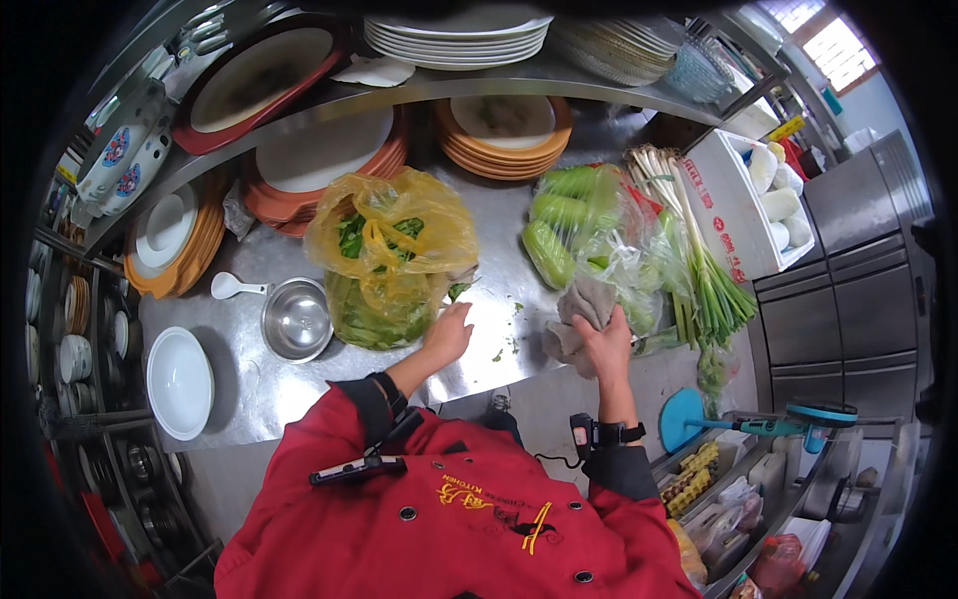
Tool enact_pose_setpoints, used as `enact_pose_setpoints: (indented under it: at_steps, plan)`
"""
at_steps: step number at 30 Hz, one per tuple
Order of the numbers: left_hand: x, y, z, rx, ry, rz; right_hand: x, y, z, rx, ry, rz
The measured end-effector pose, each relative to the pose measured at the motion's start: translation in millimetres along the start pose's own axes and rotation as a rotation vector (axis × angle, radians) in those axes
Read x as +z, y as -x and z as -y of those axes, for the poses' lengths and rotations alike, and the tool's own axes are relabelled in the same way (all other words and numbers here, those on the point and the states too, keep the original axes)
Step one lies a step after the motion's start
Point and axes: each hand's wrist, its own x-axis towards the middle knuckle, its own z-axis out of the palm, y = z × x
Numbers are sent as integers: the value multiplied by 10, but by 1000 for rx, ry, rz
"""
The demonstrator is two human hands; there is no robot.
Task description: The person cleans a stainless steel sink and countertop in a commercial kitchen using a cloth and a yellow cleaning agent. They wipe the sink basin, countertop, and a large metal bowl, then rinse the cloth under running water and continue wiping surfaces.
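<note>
My right hand (pixel 610 346) grips a crumpled grey cloth (pixel 587 303) above the front part of the stainless steel table (pixel 479 374). Beside it, clear plastic bags (pixel 576 195) hold pale green, elongated vegetables. My left hand (pixel 447 335) is empty, its fingers apart, at the lower right of a yellow plastic bag (pixel 441 210). Leafy greens (pixel 350 238) show through the bag's opening and its thin film. Small leaf scraps (pixel 497 356) lie on the metal between my hands.
A steel bowl (pixel 298 322), a white ladle (pixel 233 286) and a white bowl (pixel 179 382) stand at left. Spring onions (pixel 700 262) lie beside a white foam box (pixel 722 202) at right. Orange-rimmed plates (pixel 509 161) sit beneath a loaded shelf (pixel 479 88). A cart (pixel 756 509) stands lower right.
</note>
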Motion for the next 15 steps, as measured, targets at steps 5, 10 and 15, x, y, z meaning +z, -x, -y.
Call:
enact_pose_setpoints:
  at_steps: [5,10,15]
  plan:
    - [318,-381,-79,-200,-220,-88,-20,-335,-367,181,-99,175]
    - [637,-273,-470,-77,-172,160,-73,-544,-746,154,-257,306]
    - [655,-295,-1275,-387,800,112,-61,-697,-846,180,-626,445]
